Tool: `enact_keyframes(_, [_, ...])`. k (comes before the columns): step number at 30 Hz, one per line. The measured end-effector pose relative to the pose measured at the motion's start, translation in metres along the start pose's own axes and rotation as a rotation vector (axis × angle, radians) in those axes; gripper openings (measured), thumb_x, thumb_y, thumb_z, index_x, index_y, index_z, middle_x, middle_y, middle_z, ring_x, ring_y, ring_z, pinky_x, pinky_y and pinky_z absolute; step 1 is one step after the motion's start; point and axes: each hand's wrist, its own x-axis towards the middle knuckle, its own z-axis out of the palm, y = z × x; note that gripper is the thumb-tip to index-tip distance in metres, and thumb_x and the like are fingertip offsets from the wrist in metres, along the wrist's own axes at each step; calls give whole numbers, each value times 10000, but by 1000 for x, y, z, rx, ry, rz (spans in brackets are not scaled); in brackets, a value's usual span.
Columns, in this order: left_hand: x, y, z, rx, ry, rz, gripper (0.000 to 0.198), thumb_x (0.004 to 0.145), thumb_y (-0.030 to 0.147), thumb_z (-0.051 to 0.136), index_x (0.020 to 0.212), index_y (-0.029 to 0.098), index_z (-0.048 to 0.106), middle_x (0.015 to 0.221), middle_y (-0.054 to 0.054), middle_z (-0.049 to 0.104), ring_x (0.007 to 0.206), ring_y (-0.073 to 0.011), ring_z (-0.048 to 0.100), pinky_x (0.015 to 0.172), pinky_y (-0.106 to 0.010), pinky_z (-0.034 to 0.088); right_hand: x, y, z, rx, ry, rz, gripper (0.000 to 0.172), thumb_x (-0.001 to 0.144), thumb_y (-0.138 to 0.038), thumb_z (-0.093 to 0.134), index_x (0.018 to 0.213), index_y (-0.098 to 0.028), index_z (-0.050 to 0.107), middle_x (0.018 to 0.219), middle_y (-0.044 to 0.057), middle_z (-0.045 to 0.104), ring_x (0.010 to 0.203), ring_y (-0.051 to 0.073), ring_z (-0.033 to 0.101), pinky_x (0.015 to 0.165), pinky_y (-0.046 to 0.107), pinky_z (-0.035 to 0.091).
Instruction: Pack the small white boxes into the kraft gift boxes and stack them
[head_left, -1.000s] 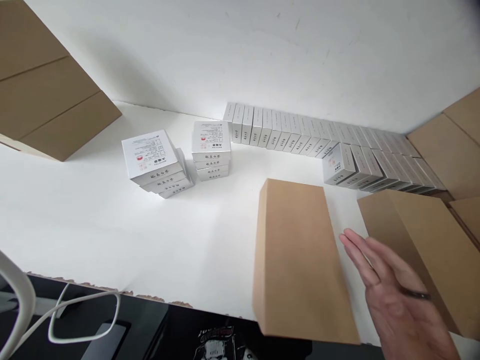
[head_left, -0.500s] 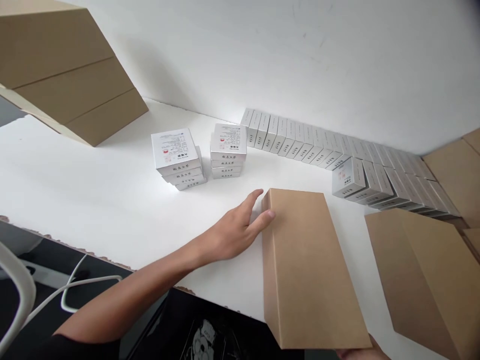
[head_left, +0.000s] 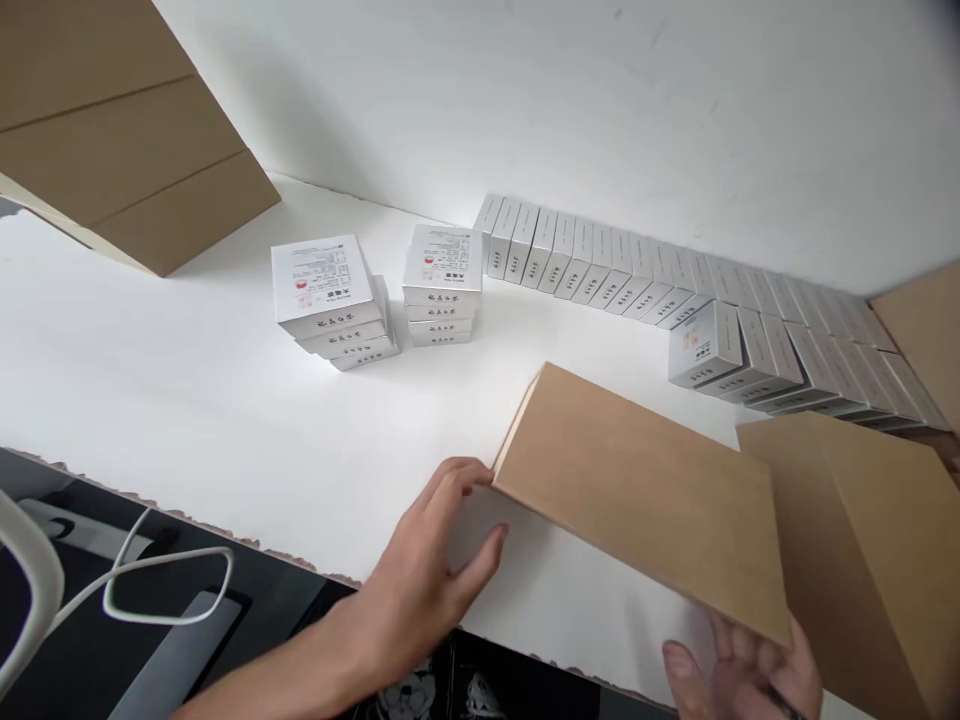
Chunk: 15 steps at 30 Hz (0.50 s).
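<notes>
A brown cardboard box [head_left: 637,490] is tilted over the white table, between my two hands. My left hand [head_left: 427,570] has its curled fingertips at the box's left corner, with the thumb standing away from it. At the lower right corner, the fingers of my right hand [head_left: 750,665] reach under the box's edge, and its thumb is apart too. A thin dark item by the right palm is too unclear to name. Beyond the box stand two stacks of small white printed boxes, a left stack [head_left: 326,290] and a right stack [head_left: 442,275].
Rows of small white boxes [head_left: 592,265] line the wall toward the right. Another cardboard box [head_left: 862,540] sits at the right, close to the held one. A large carton [head_left: 127,130] leans at upper left. White cables [head_left: 169,610] hang below the table's rough front edge.
The cardboard box has turned and tilted, its near end swinging to the right. My left hand has moved nearer to me along with its corner. More of my right hand now shows.
</notes>
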Motion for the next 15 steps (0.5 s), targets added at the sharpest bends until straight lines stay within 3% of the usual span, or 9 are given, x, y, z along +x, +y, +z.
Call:
enact_keyframes(2, [-15, -4, 14, -26, 72, 33, 314, 1050, 219, 581, 1352, 290, 533, 1280, -93, 655, 1077, -224, 704, 941, -388, 648, -2, -21, 19, 25, 55, -58, 992, 682, -431, 960, 1522, -201, 485, 1283, 150, 664, 1144, 317, 669, 1134, 607, 500])
enact_keyframes(4, [-22, -6, 25, -52, 115, 55, 303, 1044, 196, 593, 1328, 284, 535, 1233, -88, 646, 1030, -208, 696, 922, -367, 649, -2, -40, 37, 28, 153, -113, 945, 692, -401, 949, 1494, -194, 494, 1235, 139, 663, 1065, 286, 679, 1047, 543, 551])
enact_keyframes(8, [-23, -3, 34, -30, 185, 119, 221, 995, 153, 652, 1143, 255, 524, 1044, -38, 634, 878, -167, 671, 751, -266, 607, 2, -56, 51, -21, 371, -131, 693, 644, -481, 952, 1159, -147, 631, 1001, 117, 670, 866, 249, 644, 764, 390, 544])
enact_keyframes(12, [-24, 0, 40, 75, 307, 128, 198, 983, 186, 672, 1076, 224, 501, 998, -46, 616, 835, -164, 651, 690, -242, 567, 4, -51, 50, -87, 306, -126, 687, 588, -495, 975, 1084, -152, 645, 999, 133, 686, 854, 261, 652, 739, 396, 541])
enact_keyframes(15, [-27, 0, 44, 122, 325, 126, 173, 1016, 238, 661, 1071, 219, 498, 977, -45, 617, 802, -159, 647, 672, -235, 564, 2, -54, 55, -60, 362, -142, 574, 642, -508, 938, 1000, -162, 651, 935, 121, 682, 848, 269, 653, 739, 403, 536])
